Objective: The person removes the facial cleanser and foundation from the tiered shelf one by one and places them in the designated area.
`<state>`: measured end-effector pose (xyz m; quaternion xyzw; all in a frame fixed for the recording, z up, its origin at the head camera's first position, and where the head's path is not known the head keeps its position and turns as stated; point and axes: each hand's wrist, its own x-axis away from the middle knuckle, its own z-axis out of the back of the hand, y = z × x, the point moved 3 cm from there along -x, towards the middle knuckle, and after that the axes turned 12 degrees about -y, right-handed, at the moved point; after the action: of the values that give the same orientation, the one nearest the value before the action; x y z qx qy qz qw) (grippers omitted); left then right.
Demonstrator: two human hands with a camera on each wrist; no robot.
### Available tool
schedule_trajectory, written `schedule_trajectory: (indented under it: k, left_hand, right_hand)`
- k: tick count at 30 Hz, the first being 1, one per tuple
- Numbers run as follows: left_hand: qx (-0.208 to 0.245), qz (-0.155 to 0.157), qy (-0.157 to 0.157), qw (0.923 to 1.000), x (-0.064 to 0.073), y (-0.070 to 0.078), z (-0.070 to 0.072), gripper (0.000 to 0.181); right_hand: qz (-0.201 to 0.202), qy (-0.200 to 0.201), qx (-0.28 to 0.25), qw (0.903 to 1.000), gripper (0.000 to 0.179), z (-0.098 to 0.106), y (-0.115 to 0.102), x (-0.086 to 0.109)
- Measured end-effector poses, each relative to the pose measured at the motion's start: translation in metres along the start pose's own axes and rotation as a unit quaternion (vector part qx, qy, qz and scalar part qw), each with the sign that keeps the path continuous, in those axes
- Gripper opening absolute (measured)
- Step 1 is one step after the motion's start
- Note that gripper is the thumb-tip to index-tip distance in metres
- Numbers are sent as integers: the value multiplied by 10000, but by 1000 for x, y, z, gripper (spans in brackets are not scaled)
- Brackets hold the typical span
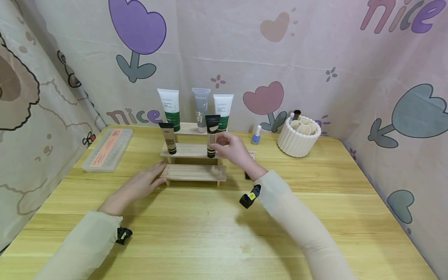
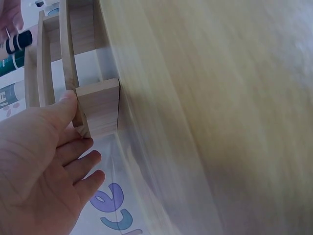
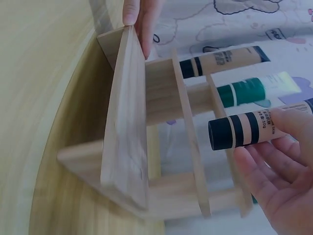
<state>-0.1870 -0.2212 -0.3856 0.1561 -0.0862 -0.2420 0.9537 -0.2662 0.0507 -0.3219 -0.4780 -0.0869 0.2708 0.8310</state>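
A small tube with black ends and a beige middle [image 1: 211, 139] stands upright in my right hand [image 1: 231, 148], pinched between thumb and fingers over the right end of the middle tier. In the right wrist view its black cap [image 3: 221, 134] points toward the tiers. My left hand [image 1: 142, 182] grips the left end of the bottom tier of a three-tier wooden rack [image 1: 196, 173], with the thumb [image 2: 69, 100] on the board's edge. Another beige tube [image 1: 169, 139] stands on the middle tier's left. Two white-and-green tubes [image 1: 169, 102] and a grey tube [image 1: 201, 103] stand on the top tier.
A clear flat case [image 1: 108, 149] with a pink label lies at the table's left. Right of the rack stand a blue nail polish bottle [image 1: 256, 138] and a ribbed cream holder [image 1: 298, 142] with brushes. Behind my right wrist lies a partly hidden item [image 1: 252, 154].
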Motion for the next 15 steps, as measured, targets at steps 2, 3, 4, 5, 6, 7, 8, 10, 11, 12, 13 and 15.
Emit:
schedule_trajectory:
  k: [2, 3, 4, 5, 6, 7, 8, 10, 11, 12, 13, 15]
  left_hand:
    - [15, -9, 0, 10000, 0, 0, 0, 53]
    - [18, -4, -5, 10000, 0, 0, 0, 53]
    - [31, 6, -8, 10000, 0, 0, 0, 53]
    - [48, 17, -14, 10000, 0, 0, 0, 53]
    - [62, 30, -19, 10000, 0, 0, 0, 53]
    - [71, 38, -26, 10000, 0, 0, 0, 53]
    - [83, 41, -30, 10000, 0, 0, 0, 53]
    - [90, 33, -33, 9999, 0, 1, 1, 53]
    - [83, 27, -31, 10000, 0, 1, 1, 53]
    - [74, 14, -31, 10000, 0, 2, 2, 53]
    - [65, 3, -31, 10000, 0, 2, 2, 53]
    - [43, -14, -31, 10000, 0, 3, 2, 54]
  right_hand:
    - [47, 33, -53, 10000, 24, 7, 3, 7]
    - [57, 41, -117, 9999, 23, 10, 5, 11]
    - [63, 48, -192, 9998, 22, 13, 7, 15]
    - [75, 51, -247, 9997, 21, 17, 9, 19]
    - [94, 57, -326, 9994, 22, 20, 11, 23]
    - [84, 64, -414, 9991, 21, 23, 13, 27]
    - [61, 86, -442, 9990, 21, 26, 16, 32]
    - [-29, 155, -384, 9991, 23, 33, 21, 40]
    - [-73, 184, -356, 9992, 23, 36, 24, 44]
    - [-121, 232, -331, 9991, 24, 39, 28, 47]
    - [-183, 276, -304, 9990, 24, 42, 32, 51]
    - [-279, 349, -251, 9987, 24, 48, 35, 59]
